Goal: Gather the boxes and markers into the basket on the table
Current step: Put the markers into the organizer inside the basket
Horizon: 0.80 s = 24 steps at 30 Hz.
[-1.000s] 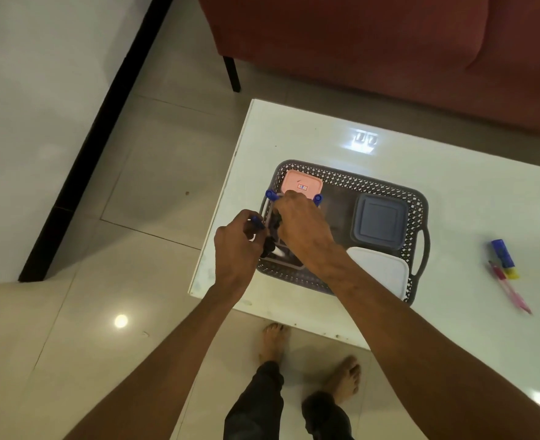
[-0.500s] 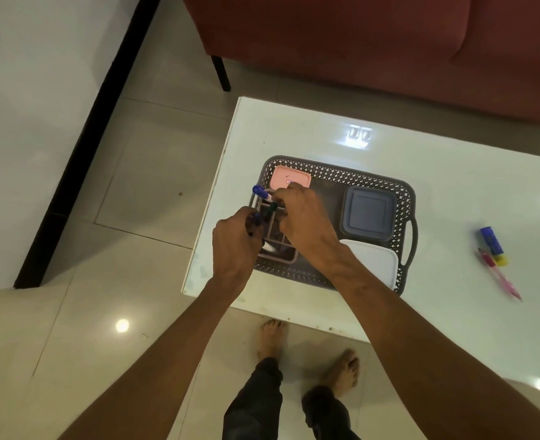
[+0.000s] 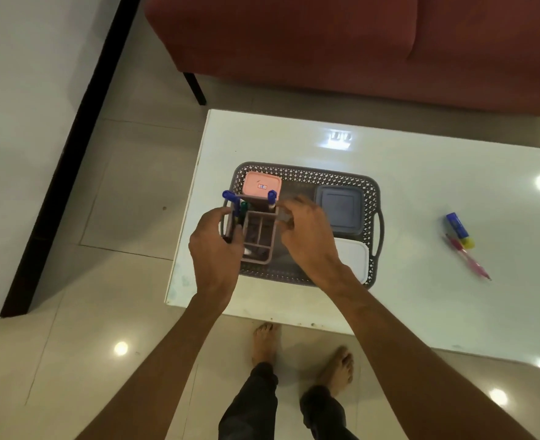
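Left hand (image 3: 216, 249), right hand (image 3: 307, 236): bare. Forearms (image 3: 167, 360) uncovered down to frame edge. Dark trousers (image 3: 253, 404), fabric creased, hems gathered at ankles. Left foot (image 3: 264, 344), right foot (image 3: 337, 366) bare, toes showing; right one slightly blurred.

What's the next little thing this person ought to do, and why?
Probably the right hand should leave the pen organizer and reach for the blue-and-yellow highlighter and pink pen, which lie on the white table outside the grey basket. The pink box, grey box, white box and the organizer's markers already sit inside it.
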Motion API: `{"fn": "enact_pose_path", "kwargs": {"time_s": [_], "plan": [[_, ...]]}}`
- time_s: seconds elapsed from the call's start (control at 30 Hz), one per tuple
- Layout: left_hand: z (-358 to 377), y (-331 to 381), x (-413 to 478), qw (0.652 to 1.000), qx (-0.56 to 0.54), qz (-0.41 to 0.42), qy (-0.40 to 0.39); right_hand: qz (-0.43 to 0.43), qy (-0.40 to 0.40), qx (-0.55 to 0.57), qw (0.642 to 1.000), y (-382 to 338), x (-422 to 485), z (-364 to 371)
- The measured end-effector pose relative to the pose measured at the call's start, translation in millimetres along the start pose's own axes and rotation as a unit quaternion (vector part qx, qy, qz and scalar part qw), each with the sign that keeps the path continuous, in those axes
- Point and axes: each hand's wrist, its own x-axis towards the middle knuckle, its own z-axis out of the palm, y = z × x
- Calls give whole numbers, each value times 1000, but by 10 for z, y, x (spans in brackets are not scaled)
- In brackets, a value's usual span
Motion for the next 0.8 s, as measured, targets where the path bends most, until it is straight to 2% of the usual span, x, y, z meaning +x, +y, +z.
{"fn": "enact_pose_path", "kwargs": {"time_s": [0.17, 0.3, 0.6, 0.8], "plan": [[344, 249, -261, 995, -42, 89, -25, 58, 55, 23, 997, 404, -204, -258], [760, 598, -546, 983, -40, 159, -88, 114, 127, 33, 985, 842, -440, -630], [1904, 1255, -1107, 940, -22, 231, -249, 260, 268, 52, 926, 2078, -1060, -1252], [2699, 1392, -1118, 894, 39, 309, -322, 318, 282, 56, 904, 2803, -1386, -1418]]}}
